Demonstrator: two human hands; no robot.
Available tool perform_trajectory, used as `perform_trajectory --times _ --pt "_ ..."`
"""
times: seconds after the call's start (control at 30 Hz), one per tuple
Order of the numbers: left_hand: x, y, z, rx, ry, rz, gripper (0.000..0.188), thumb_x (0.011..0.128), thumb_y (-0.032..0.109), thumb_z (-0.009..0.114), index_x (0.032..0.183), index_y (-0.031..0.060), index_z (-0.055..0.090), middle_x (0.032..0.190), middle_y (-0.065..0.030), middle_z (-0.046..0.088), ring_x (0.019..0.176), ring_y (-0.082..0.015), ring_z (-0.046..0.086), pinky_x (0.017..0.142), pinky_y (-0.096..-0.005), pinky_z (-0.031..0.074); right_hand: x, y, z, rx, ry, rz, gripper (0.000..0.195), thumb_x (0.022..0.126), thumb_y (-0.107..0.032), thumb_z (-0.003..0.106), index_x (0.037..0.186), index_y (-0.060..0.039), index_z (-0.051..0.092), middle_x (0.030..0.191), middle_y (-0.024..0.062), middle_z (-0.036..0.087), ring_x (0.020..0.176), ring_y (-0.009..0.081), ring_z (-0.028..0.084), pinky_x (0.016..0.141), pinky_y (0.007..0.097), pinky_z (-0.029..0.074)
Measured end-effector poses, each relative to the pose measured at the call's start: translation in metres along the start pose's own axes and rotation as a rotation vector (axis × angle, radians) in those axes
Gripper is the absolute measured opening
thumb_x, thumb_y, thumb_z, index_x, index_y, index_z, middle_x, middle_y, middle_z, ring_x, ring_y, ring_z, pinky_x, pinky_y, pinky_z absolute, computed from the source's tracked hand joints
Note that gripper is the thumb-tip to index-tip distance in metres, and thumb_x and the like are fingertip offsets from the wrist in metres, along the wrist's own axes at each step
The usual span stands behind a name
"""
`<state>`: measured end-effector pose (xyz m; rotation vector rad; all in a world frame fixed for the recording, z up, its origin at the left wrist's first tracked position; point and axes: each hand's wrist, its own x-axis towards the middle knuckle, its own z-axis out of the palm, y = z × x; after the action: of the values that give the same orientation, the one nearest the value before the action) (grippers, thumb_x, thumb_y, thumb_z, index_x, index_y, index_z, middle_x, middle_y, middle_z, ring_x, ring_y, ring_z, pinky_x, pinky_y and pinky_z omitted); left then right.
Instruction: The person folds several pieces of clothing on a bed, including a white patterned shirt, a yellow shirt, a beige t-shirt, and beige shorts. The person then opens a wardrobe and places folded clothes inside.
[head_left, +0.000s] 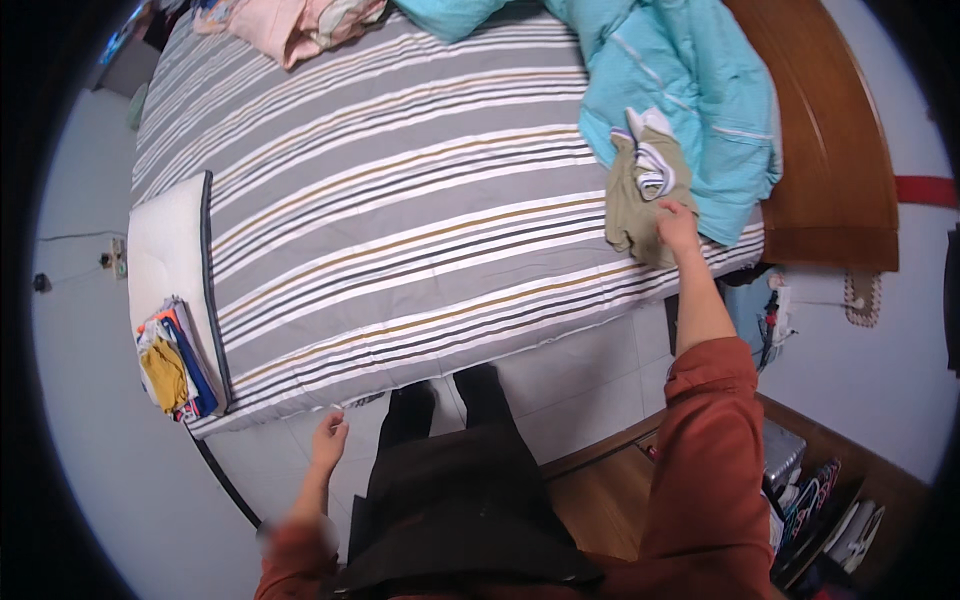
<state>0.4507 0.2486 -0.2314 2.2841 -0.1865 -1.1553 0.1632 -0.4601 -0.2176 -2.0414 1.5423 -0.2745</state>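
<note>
My right hand (677, 225) reaches over the right side of the bed and touches the edge of an olive-green garment (634, 221); whether the fingers pinch the cloth is unclear. White fabric with dark stripes (656, 171) is bunched on top of that garment, which lies against a turquoise quilt (727, 97). My left hand (330, 439) hangs in the air just off the near edge of the bed, holding nothing, its fingers slightly bent. A stack of folded clothes (166, 367), with a yellow piece on top, rests on a white padded item (165, 232) at the left.
A striped sheet (420, 225) covers the bed. Pink clothing (289, 26) lies at its far side, and a wooden headboard (825, 150) stands to the right. Below right, an open wooden cabinet holds hangers (806, 499) and a silver case (782, 450).
</note>
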Motion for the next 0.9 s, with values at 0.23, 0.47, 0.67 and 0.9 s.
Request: perform_trajectory --times 0.23,0.47,0.67,0.9 --pt "-0.059 -0.049 -0.006 0.274 -0.015 -0.234 0.028 0.079 0.017 0.057 0.102 0.0009 0.056 0.092 -0.0150 0.061 0.083 -0.0232 0.060 0.075 -0.0317 0.048 0.021 -0.002 0.091 0.033 -0.028 0.210 0.027 0.074 -0.012 0.056 0.101 -0.0071 0.059 0.115 0.0146 0.048 0.102 0.0257 0.049 0.085 0.0346 0.040" --pt "-0.069 -0.020 0.022 0.275 -0.147 -0.264 0.033 0.079 0.022 0.058 0.105 0.0012 0.055 0.094 -0.0156 0.061 0.084 -0.0242 0.060 0.076 -0.0327 0.047 0.080 -0.002 -0.025 1.202 0.263 0.337 0.011 0.076 -0.008 0.062 0.085 -0.0036 0.058 0.077 0.0053 0.057 0.071 0.0158 0.056 0.060 0.0255 0.050" --pt "-0.052 0.044 0.035 0.049 -0.062 -0.052 0.033 0.080 0.020 0.058 0.106 0.0016 0.054 0.094 -0.0128 0.061 0.080 -0.0197 0.059 0.072 -0.0303 0.047 0.076 -0.148 -0.261 1.299 0.196 -0.151 0.008 0.077 -0.003 0.061 0.082 -0.0018 0.056 0.079 0.0097 0.057 0.078 0.0222 0.056 0.078 0.0364 0.048" --pt "-0.032 0.146 0.003 0.107 0.027 0.379 0.033 0.075 0.018 0.061 0.103 0.0019 0.056 0.100 -0.0173 0.056 0.082 -0.0262 0.060 0.073 -0.0336 0.048 -0.064 -0.314 -0.370 1.320 -0.090 -0.518 0.012 0.080 -0.001 0.057 0.091 -0.0023 0.053 0.089 0.0120 0.057 0.087 0.0224 0.055 0.083 0.0363 0.045"
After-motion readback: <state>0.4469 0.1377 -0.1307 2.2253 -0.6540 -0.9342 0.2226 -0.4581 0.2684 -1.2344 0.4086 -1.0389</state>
